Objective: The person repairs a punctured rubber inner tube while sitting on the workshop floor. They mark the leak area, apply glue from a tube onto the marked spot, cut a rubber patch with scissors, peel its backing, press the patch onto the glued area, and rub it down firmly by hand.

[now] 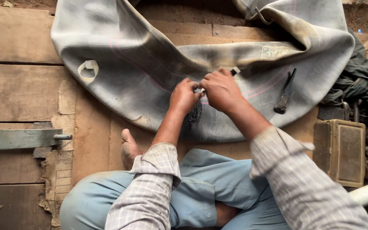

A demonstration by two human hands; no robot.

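A large grey rubber inner tube (124, 64) lies flat and folded on a wooden floor in front of me. My left hand (184, 96) and my right hand (220, 89) meet over the tube's near side, fingers pinched together on a small pale piece between them. A dark rasp-like tool (195, 113) lies on the tube just under my left hand. A small white-tipped object (235, 70) pokes out behind my right hand. What exactly the fingers pinch is mostly hidden.
A black-handled tool (284, 96) rests on the tube at the right. A curled pale strip (88, 69) sits on the tube's left. A tan metal box (341, 151) and dark cloth (358, 76) stand at the right; a metal bracket (26, 138) at the left.
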